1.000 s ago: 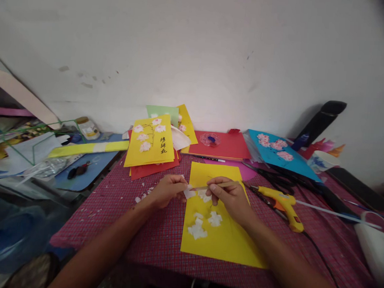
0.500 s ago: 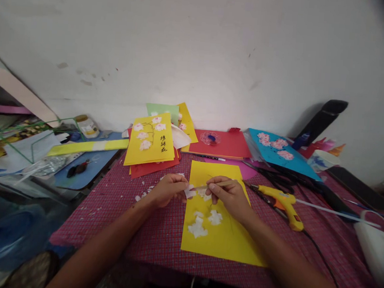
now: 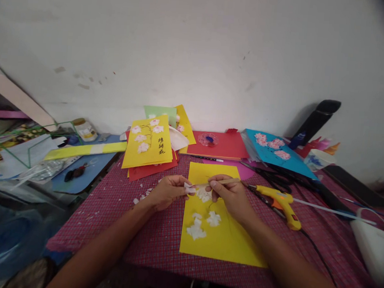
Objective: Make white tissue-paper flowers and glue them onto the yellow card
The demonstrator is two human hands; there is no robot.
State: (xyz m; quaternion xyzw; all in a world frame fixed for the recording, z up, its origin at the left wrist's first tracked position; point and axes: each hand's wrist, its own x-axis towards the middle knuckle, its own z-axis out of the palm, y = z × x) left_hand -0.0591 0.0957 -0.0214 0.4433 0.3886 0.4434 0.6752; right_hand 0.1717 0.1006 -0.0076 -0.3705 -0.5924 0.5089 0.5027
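Between thumb and fingers, my left hand (image 3: 171,192) pinches a small white paper piece (image 3: 189,188) above the left edge of a yellow sheet (image 3: 237,247). My right hand (image 3: 228,193) is closed on a thin light-brown stick (image 3: 204,184), its tip at the paper piece. Whether the tip touches the paper is too small to tell. White paper flowers (image 3: 196,229) lie on the sheet among thin drawn stems. Loose white paper bits (image 3: 143,195) are scattered beside my left hand.
A yellow glue gun (image 3: 282,202) with its cord lies right of the sheet, near black scissors (image 3: 272,177). Finished flower cards (image 3: 146,158) stack at the back left. A red sheet (image 3: 228,145) bears a clear dish (image 3: 208,139). A blue card (image 3: 283,162) lies back right.
The paper piece in my left hand now looks folded up around the stick's tip, where it was flatter before. Both hands stay in nearly the same place; the view has shifted slightly.
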